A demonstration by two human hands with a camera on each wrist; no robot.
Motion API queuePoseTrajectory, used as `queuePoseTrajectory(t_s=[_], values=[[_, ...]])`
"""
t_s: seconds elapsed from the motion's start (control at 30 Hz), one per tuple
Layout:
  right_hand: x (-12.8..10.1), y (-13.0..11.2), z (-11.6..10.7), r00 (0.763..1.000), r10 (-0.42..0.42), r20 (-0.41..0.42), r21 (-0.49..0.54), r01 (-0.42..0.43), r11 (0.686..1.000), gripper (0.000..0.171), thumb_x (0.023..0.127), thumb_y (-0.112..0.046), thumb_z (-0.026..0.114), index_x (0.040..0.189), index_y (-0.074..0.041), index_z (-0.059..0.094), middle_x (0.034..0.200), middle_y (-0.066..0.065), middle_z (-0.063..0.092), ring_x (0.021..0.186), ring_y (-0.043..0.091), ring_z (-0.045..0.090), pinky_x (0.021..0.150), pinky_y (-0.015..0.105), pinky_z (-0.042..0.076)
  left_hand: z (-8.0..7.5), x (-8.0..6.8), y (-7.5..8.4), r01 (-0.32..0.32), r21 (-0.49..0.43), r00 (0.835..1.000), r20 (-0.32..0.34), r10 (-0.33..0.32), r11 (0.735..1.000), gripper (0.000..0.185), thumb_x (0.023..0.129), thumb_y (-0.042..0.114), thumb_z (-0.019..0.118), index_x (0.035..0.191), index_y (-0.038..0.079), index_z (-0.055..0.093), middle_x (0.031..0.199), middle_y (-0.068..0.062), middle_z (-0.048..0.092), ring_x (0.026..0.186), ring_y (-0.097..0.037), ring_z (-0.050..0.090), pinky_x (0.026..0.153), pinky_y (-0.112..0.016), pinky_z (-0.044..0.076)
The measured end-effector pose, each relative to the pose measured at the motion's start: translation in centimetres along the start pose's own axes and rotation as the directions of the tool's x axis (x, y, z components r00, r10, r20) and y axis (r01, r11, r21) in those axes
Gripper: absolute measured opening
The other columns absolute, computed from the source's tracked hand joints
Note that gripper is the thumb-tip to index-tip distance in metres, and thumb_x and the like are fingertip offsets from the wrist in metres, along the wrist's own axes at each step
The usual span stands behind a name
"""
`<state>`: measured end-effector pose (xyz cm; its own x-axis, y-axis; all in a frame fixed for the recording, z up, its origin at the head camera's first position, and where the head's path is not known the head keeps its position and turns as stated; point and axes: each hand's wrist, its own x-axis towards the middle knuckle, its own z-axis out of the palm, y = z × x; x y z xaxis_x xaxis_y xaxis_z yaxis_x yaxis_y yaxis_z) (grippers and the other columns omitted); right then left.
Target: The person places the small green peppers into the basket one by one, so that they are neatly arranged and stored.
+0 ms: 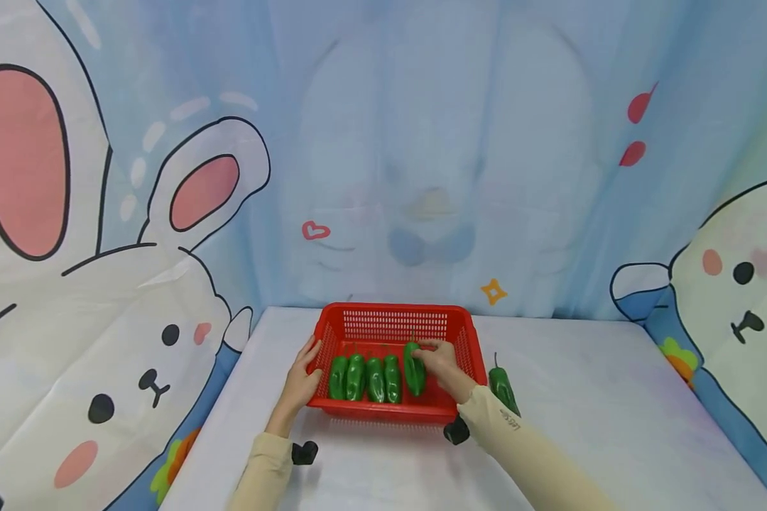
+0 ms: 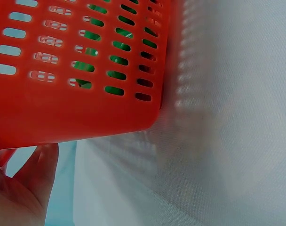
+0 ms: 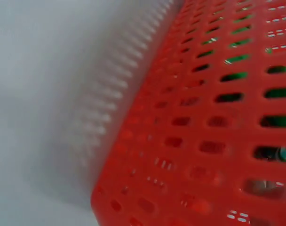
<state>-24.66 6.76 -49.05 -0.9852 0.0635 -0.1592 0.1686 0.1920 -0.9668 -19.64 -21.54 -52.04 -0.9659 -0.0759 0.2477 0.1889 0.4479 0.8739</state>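
Five green peppers (image 1: 366, 377) lay inside the red basket (image 1: 396, 319) near the table's back edge. The right hand (image 1: 444, 365) pinched the fifth pepper (image 1: 413, 369); the left hand (image 1: 302, 380) rested flat, fingers straight, on the basket's left wall.

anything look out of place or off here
One green pepper lies on the white table, outside the red basket, just past its right wall, while four lie in a row inside and the right hand holds a fifth. The left hand rests on the basket's left wall. Nothing looks spilled or damaged.
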Motion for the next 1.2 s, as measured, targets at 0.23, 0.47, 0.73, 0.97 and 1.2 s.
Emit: queuePoseTrajectory(t_s=[0.23,0.47,0.73,0.97,1.2], values=[[-0.1,1.2,0.7,1.0,0.019,0.019,-0.048,-0.018,0.999,0.04,0.091,-0.002,0.062,0.13,0.009,0.058,0.127,0.032,0.054,0.098,0.035,0.065,0.073,0.038,0.056,0.0,-0.1,0.3,0.01,-0.009,1.0,0.001,-0.01,1.0,0.063,0.086,-0.008,0.051,0.147,-0.002,0.041,0.16,-0.015,0.027,0.146,-0.039,0.021,0.114,-0.056,0.024],[0.3,2.1,1.3,0.999,0.053,-0.006,-0.075,-0.053,0.996,0.041,0.089,-0.002,0.064,0.129,0.009,0.059,0.127,0.031,0.053,0.102,0.039,0.062,0.075,0.041,0.054,0.1,0.0,-0.1,0.013,-0.007,1.0,-0.001,-0.013,1.0,0.063,0.086,-0.008,0.05,0.148,0.0,0.042,0.16,-0.013,0.027,0.147,-0.038,0.021,0.114,-0.056,0.025],[0.7,2.5,1.7,0.993,0.108,-0.04,-0.061,-0.111,0.992,0.037,0.087,0.001,0.064,0.123,0.011,0.06,0.125,0.031,0.055,0.11,0.043,0.059,0.084,0.048,0.054,0.0,0.0,0.0,0.017,-0.004,1.0,0.005,-0.017,1.0,0.063,0.086,-0.007,0.051,0.148,0.0,0.042,0.161,-0.011,0.027,0.147,-0.037,0.021,0.114,-0.057,0.024],[0.7,2.6,1.7,0.989,0.143,-0.033,-0.032,-0.144,0.989,0.036,0.087,0.002,0.063,0.122,0.01,0.061,0.126,0.03,0.055,0.111,0.042,0.06,0.084,0.048,0.055,-0.2,-0.1,0.2,0.014,-0.005,1.0,0.006,-0.014,1.0,0.062,0.087,-0.008,0.051,0.148,0.0,0.042,0.161,-0.011,0.027,0.147,-0.036,0.02,0.114,-0.056,0.024],[0.5,2.4,1.7,0.989,0.144,-0.037,-0.037,-0.145,0.989,0.04,0.086,0.003,0.063,0.125,0.01,0.059,0.126,0.03,0.055,0.109,0.04,0.06,0.077,0.042,0.055,-0.3,-0.2,0.3,0.022,0.006,1.0,0.009,-0.022,1.0,0.062,0.087,-0.007,0.051,0.148,0.0,0.041,0.161,-0.012,0.027,0.147,-0.037,0.021,0.114,-0.057,0.024]])
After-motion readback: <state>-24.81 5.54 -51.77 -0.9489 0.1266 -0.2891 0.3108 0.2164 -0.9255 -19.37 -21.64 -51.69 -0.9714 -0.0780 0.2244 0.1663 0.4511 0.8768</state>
